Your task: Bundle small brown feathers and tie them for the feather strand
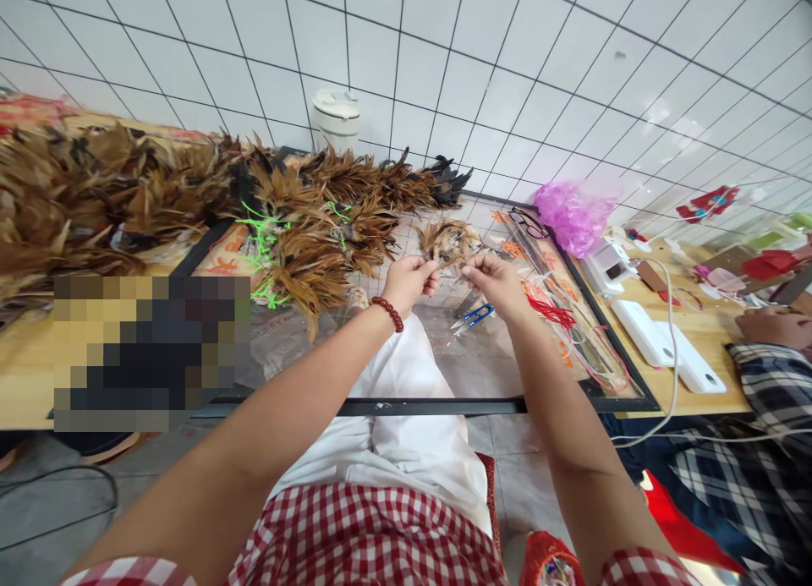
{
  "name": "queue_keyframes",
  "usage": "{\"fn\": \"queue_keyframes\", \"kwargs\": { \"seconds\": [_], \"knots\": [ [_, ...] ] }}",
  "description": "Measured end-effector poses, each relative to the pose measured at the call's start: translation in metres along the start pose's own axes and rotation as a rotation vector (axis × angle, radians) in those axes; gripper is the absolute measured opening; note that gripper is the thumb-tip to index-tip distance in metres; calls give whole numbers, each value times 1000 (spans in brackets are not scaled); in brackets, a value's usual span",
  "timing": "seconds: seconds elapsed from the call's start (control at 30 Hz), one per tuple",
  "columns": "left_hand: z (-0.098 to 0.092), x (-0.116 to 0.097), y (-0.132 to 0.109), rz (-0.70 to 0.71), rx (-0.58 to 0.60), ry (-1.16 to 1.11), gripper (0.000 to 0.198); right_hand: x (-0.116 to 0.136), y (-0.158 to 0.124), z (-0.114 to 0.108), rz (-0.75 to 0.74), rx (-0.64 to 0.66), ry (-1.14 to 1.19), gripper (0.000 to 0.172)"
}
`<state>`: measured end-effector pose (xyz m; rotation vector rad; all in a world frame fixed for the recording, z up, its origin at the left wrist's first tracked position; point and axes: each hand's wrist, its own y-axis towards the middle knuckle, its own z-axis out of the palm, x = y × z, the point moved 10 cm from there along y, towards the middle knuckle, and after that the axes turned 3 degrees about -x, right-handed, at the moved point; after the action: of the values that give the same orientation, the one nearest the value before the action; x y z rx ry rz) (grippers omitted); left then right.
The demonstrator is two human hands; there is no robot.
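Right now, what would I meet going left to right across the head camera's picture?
Large heap of brown feathers at the left edge, white lidded container, bare left hand, bare right hand, crumpled purple plastic bag, co-worker's hand.

This looks like a small craft workshop, with work surfaces set along a white tiled wall (444, 53). Brown feathers (298, 269) lie in bundles and heaps across a black-framed, see-through table (437, 407) and the wooden table to its left, some tied with bright green string (270, 231). Blue-handled snips (474, 317) and red cord (549, 312) lie within reach. At right, a second person's plaid sleeve (770, 391) rests by another wooden table (710, 341), suggesting shared benches.
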<state>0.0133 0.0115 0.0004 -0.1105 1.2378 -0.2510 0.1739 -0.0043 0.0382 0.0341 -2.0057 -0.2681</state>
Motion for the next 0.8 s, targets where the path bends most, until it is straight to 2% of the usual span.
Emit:
{"fn": "queue_keyframes", "kwargs": {
  "seconds": [0.1, 0.2, 0.47, 0.67, 0.8],
  "knots": [
    [5, 2, -3, -33, 34, -22, 19, -2, -4, 12, 168, -1, 361, 31],
    [9, 4, -7, -71, 61, -34, 16, 1, -6, 18, 194, -18, 468, 38],
    [12, 6, -9, -92, 81, 0, 18, 15, -5, 6, -20, -138, 284, 22],
    [14, 8, -10, -88, 101, 64, 19, 18, -6, 9, -52, -132, 295, 17],
    [20, 11, -11, -72, 162, 108, 20, 21, -5, 11, -65, -106, 292, 17]
  ]
}}
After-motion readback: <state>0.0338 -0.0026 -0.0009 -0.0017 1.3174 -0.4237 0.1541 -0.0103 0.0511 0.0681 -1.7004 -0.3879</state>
